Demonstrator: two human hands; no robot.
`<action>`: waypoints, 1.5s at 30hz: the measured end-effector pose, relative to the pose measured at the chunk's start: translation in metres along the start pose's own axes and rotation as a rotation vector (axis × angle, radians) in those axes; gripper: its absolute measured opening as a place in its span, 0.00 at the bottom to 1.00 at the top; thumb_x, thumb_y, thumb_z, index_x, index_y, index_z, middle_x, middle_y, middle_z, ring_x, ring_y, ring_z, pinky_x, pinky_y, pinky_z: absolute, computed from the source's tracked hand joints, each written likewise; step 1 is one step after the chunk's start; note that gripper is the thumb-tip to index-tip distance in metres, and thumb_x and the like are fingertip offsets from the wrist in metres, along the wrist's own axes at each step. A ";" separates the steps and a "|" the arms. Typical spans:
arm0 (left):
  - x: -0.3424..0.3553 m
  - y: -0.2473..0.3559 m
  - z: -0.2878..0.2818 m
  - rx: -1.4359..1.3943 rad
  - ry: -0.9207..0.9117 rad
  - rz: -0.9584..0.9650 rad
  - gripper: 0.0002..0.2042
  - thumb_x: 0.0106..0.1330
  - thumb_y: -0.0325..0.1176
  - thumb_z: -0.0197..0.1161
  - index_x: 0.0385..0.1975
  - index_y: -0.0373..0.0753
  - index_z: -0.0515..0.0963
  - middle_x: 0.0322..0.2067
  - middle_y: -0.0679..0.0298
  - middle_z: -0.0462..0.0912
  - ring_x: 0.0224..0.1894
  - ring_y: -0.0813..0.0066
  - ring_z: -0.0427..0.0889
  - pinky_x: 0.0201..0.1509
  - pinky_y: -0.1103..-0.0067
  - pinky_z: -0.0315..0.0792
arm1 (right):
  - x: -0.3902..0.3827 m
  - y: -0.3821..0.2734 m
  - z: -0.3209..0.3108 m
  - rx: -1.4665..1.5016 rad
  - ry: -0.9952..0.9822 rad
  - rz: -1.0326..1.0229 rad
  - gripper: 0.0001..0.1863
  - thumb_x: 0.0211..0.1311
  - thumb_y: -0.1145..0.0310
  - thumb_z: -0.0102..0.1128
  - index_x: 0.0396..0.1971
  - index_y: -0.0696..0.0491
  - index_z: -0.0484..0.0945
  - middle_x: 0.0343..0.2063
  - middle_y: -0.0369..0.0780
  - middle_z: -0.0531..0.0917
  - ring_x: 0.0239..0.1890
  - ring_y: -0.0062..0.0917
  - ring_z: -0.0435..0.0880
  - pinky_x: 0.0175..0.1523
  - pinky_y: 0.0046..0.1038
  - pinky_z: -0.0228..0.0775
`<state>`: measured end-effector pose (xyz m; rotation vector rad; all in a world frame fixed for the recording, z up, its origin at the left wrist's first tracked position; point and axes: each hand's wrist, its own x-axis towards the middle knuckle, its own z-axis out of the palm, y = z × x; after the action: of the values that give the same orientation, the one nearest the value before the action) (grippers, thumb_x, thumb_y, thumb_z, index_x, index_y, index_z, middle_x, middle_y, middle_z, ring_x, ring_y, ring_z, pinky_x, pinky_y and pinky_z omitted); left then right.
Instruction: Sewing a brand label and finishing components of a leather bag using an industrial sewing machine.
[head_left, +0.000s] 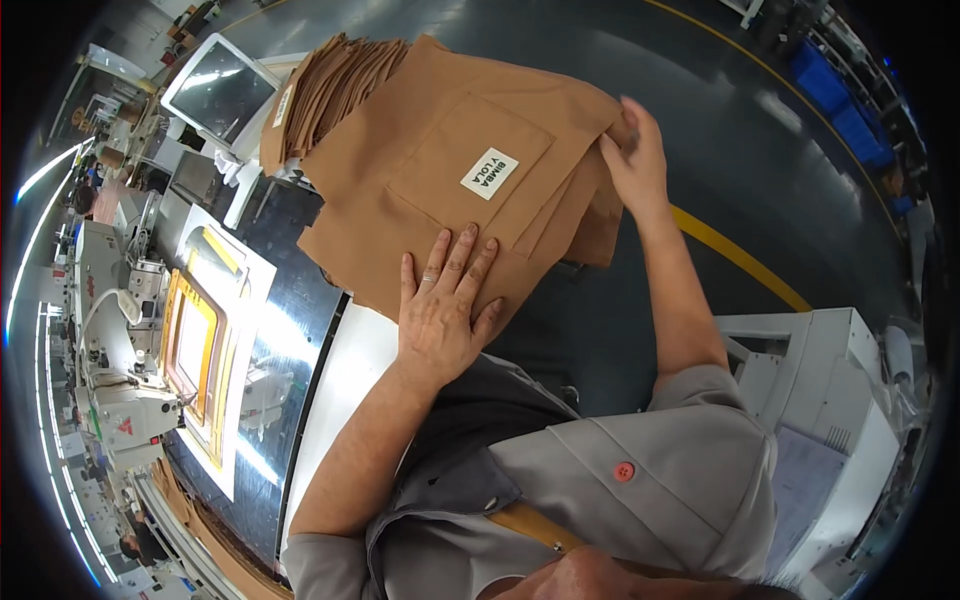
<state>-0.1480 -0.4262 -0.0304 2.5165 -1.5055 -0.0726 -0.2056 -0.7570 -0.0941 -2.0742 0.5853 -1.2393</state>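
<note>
Brown fabric panels (350,200) lie loosely layered in front of me, the top one with a stitched square pocket (440,165). A white label (489,174) with dark lettering is on that pocket. My left hand (440,310) rests palm down on the near part of the top panel, fingers spread, just below the pocket. At the far right corner, my right hand (640,165) pinches the panel edge between thumb and fingers. How many layers it grips is hidden. Other brown layers hang below this edge.
A thick stack of brown pieces (335,90) sits behind, beside a tilted screen (222,88). To the left is a sewing machine (130,420) with a yellow frame (190,340) on its dark shiny table. A white cabinet (800,370) stands right; blue bins (840,100) are farther off.
</note>
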 end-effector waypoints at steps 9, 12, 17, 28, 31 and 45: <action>0.004 0.003 -0.002 0.022 -0.030 0.019 0.35 0.67 0.44 0.66 0.75 0.62 0.63 0.79 0.57 0.52 0.79 0.48 0.52 0.75 0.37 0.45 | -0.131 -0.073 -0.002 0.923 -0.374 0.671 0.11 0.74 0.64 0.63 0.46 0.55 0.81 0.34 0.33 0.86 0.33 0.13 0.83 0.39 0.19 0.77; 0.004 0.007 -0.005 0.083 -0.033 0.067 0.32 0.65 0.43 0.67 0.71 0.68 0.68 0.78 0.51 0.50 0.78 0.42 0.52 0.72 0.34 0.50 | -0.118 -0.084 -0.006 0.892 -0.407 0.736 0.11 0.72 0.70 0.64 0.49 0.58 0.81 0.39 0.36 0.87 0.41 0.15 0.85 0.47 0.20 0.79; 0.005 0.008 0.001 0.059 -0.016 0.067 0.31 0.64 0.43 0.68 0.69 0.69 0.71 0.78 0.50 0.50 0.78 0.39 0.53 0.71 0.33 0.52 | -0.125 -0.084 -0.004 0.954 -0.425 0.719 0.12 0.69 0.75 0.66 0.51 0.59 0.81 0.42 0.37 0.87 0.47 0.17 0.85 0.52 0.22 0.79; 0.004 0.006 0.002 0.020 0.014 0.067 0.32 0.62 0.42 0.69 0.69 0.70 0.72 0.78 0.51 0.51 0.78 0.41 0.53 0.72 0.33 0.50 | -0.128 -0.086 0.006 0.941 -0.462 0.734 0.10 0.68 0.77 0.66 0.47 0.61 0.84 0.41 0.37 0.89 0.43 0.17 0.86 0.50 0.22 0.79; 0.003 0.005 0.004 0.063 0.012 0.070 0.32 0.63 0.44 0.69 0.70 0.71 0.70 0.78 0.52 0.50 0.78 0.43 0.53 0.71 0.33 0.51 | -0.128 -0.086 0.004 0.889 -0.465 0.686 0.10 0.68 0.77 0.65 0.47 0.61 0.84 0.41 0.37 0.89 0.43 0.16 0.85 0.50 0.22 0.78; 0.003 0.005 0.003 0.018 0.018 0.061 0.31 0.62 0.41 0.69 0.68 0.70 0.72 0.78 0.52 0.51 0.78 0.42 0.53 0.73 0.35 0.47 | -0.132 -0.085 0.006 0.936 -0.457 0.663 0.11 0.69 0.78 0.64 0.49 0.61 0.83 0.43 0.37 0.88 0.44 0.16 0.85 0.52 0.22 0.79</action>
<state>-0.1514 -0.4312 -0.0320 2.4761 -1.5815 -0.0272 -0.2562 -0.6099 -0.1144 -1.1450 0.3236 -0.4572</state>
